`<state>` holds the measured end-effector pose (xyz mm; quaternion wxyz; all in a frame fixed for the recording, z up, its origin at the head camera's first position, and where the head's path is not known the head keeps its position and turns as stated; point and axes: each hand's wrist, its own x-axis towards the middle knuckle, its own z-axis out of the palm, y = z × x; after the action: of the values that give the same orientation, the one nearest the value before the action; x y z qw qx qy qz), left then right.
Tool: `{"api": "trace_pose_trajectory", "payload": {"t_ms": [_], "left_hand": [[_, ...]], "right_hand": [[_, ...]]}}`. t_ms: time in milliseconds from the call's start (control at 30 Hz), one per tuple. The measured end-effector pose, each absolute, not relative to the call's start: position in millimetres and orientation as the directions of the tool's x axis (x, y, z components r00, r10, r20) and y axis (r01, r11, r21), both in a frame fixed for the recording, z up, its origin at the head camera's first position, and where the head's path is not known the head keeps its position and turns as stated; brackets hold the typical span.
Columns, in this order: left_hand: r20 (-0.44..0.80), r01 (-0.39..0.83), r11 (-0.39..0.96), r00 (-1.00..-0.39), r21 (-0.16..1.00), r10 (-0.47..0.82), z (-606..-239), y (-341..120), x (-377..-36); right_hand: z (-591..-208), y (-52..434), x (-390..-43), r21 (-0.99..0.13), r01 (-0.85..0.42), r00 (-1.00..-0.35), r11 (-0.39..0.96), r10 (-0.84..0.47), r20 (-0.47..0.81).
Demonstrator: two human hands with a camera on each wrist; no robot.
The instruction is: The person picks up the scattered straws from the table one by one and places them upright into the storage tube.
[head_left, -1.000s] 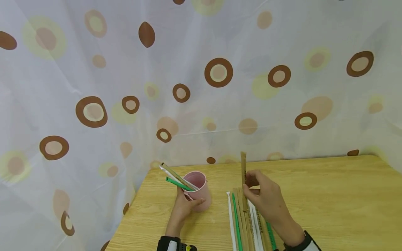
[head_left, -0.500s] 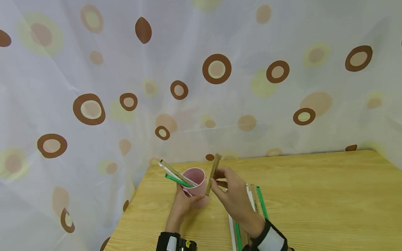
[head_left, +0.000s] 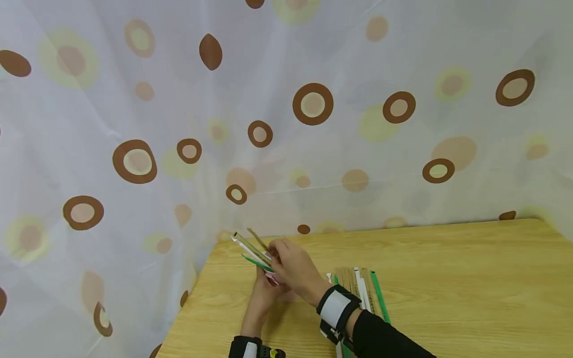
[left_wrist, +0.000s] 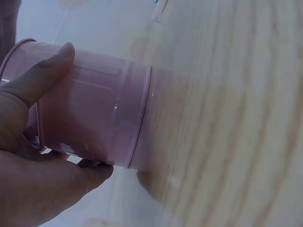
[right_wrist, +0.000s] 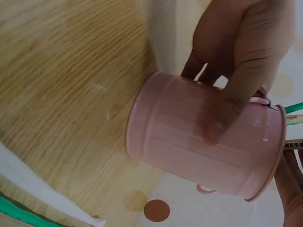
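Observation:
My left hand (head_left: 265, 294) grips a small pink metal bucket (left_wrist: 94, 104), thumb on one side and fingers on the other. The bucket stands on the table, mostly hidden in the head view by my right hand (head_left: 297, 268). Over its mouth, the right hand pinches a brown paper-wrapped straw (head_left: 257, 238), whose lower end is hidden. Several straws lean out of the bucket to the left, among them a green straw (head_left: 256, 261) and a white one (head_left: 241, 243). In the right wrist view, my right fingers (right_wrist: 289, 182) are at the bucket's rim.
Right of the bucket, a row of brown, white and green straws (head_left: 367, 293) lies on the wooden table (head_left: 447, 278), partly under my right forearm. A patterned curtain (head_left: 268, 74) hangs behind and to the left of the table.
From above the row of straws, my right hand has moved left to the bucket, carrying the brown straw, which now tilts left. The left hand keeps its grip on the bucket.

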<state>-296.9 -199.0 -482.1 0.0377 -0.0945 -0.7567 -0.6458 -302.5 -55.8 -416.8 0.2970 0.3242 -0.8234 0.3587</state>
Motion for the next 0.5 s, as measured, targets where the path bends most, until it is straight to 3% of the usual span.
{"api": "trace_pose_trajectory", "payload": {"t_ms": [200,500], "left_hand": [[0.191,0.203,0.163,-0.978,0.966,0.081,-479.0,-198.0,-297.7],[0.175,0.185,0.185,-0.982,0.965,0.07,-478.6,-197.7,-295.3]], "right_hand": [[-416.0,-58.0,-310.3,-0.334,-0.713,-0.66,0.617,-0.43,0.616],[-415.5,-61.5,-310.2,-0.322,-0.717,-0.68,0.619,-0.518,0.519]]}}
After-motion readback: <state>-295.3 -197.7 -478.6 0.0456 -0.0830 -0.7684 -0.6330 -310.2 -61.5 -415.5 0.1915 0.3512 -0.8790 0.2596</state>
